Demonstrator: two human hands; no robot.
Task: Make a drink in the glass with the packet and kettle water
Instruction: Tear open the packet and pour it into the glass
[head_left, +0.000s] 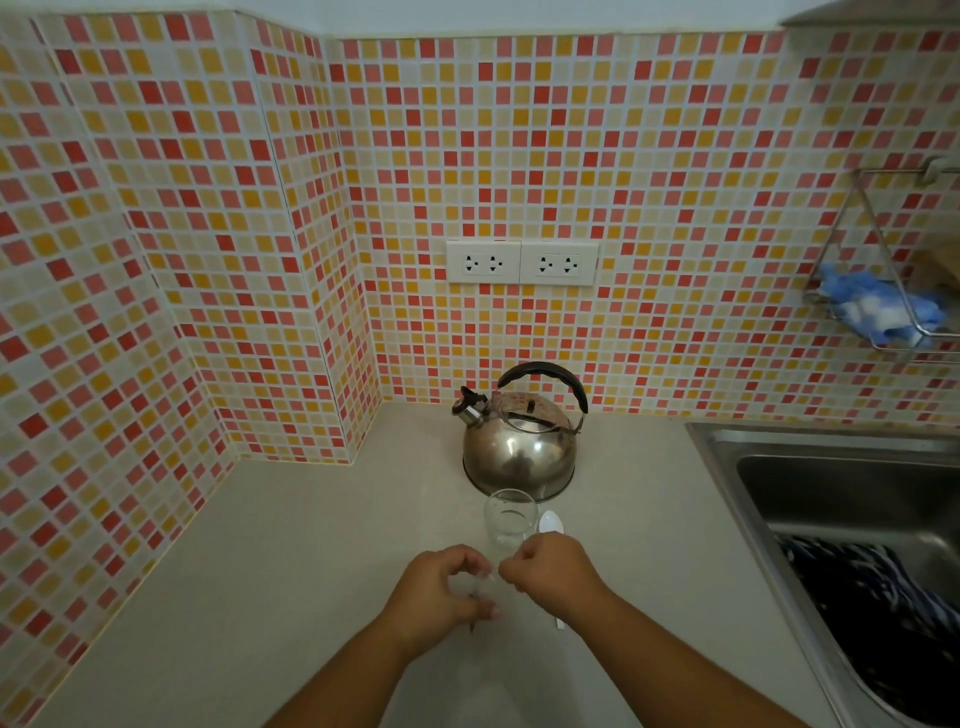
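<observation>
A clear empty glass stands on the pale counter, just in front of a steel kettle with a black handle. A white plastic spoon lies right of the glass, partly under my right hand. My left hand and my right hand are close together in front of the glass, both pinching a small pale packet between them. The packet is mostly hidden by my fingers and blurred.
A steel sink with dark striped cloth in it takes up the right side. A wire rack holding a blue cloth hangs on the tiled wall at the right. Two wall sockets sit above the kettle.
</observation>
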